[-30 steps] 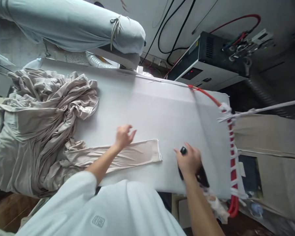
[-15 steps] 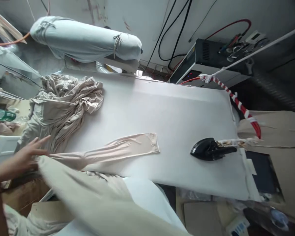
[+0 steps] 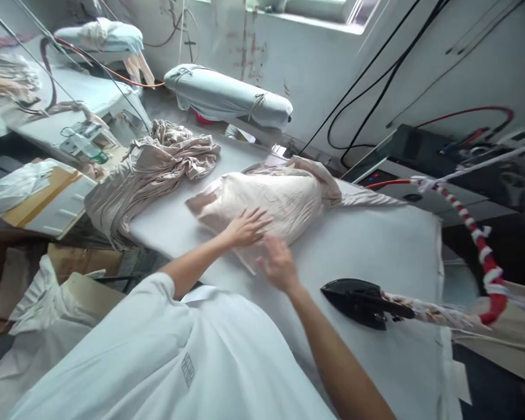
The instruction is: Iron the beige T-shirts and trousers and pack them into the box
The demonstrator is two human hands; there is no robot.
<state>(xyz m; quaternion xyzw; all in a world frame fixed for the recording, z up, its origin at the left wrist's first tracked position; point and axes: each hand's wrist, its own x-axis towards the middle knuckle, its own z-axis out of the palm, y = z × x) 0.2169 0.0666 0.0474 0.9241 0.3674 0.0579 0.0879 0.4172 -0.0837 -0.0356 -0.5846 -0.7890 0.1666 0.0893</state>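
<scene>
- Scuffed white walls with black and red cables rose behind the white padded ironing board [image 3: 376,256] you stood at, and a cloth-covered sleeve roll [image 3: 227,96] lay beyond its far edge.
- Your left hand [image 3: 245,228] was open and spread flat on the beige garment [image 3: 273,198], which lay bunched in a soft mound near the middle of the board.
- Your right hand [image 3: 279,263], slightly blurred, was open too, at the garment's near edge and just beside your left hand; the hands were apart, and neither was clamped on the cloth.
- One long sleeve [image 3: 367,199] of the garment ran out toward the board's right side.
- A heap of crumpled beige fabric [image 3: 157,166] sat at the left end and spilled over the board's edge.
- Your black iron [image 3: 359,302] rested on the board to the right of your hands, near its near edge, with a cloth-wrapped cord [image 3: 431,313] trailing right.
- A red-and-white wrapped hose [image 3: 481,245] curved up at the right.
- Your white shirt [image 3: 114,356] carried a small printed patch [image 3: 188,369], but its marks were too small to read.
</scene>
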